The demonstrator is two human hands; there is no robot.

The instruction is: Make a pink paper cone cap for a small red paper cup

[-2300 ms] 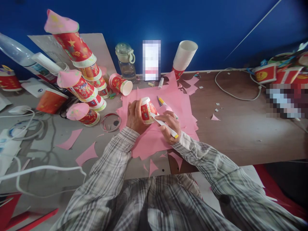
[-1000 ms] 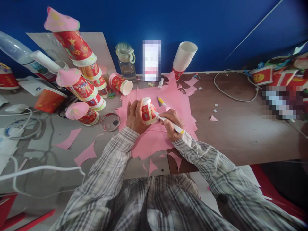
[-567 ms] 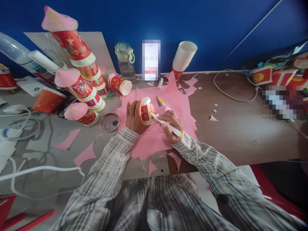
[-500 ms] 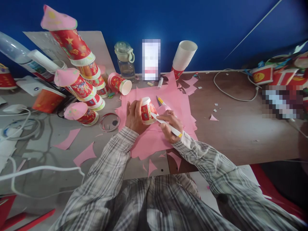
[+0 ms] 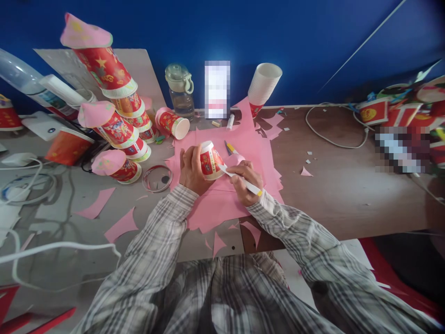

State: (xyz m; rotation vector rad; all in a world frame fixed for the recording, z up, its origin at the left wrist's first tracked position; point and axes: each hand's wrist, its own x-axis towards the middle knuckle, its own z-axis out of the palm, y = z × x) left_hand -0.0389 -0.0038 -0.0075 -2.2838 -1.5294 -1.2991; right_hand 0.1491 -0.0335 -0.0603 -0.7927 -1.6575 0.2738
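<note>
My left hand (image 5: 190, 169) is wrapped round a red patterned paper cup (image 5: 209, 161), held upside down on a spread of pink paper sheets (image 5: 250, 144). My right hand (image 5: 245, 182) is closed on a white pen with a yellow end (image 5: 243, 182), its tip touching the paper at the cup's rim on the right side. Both arms wear plaid sleeves.
Stacks of red cups capped with pink paper (image 5: 107, 116) stand at the left, one cup lying on its side (image 5: 173, 123). A water bottle (image 5: 181, 90), a stack of white cups (image 5: 263, 86), a tape ring (image 5: 157, 178), cables (image 5: 333, 139) and pink scraps (image 5: 121, 225) lie about the table.
The pen has swung slightly round the cup's right rim while my left hand kept the cup in place. The view shifted a little.
</note>
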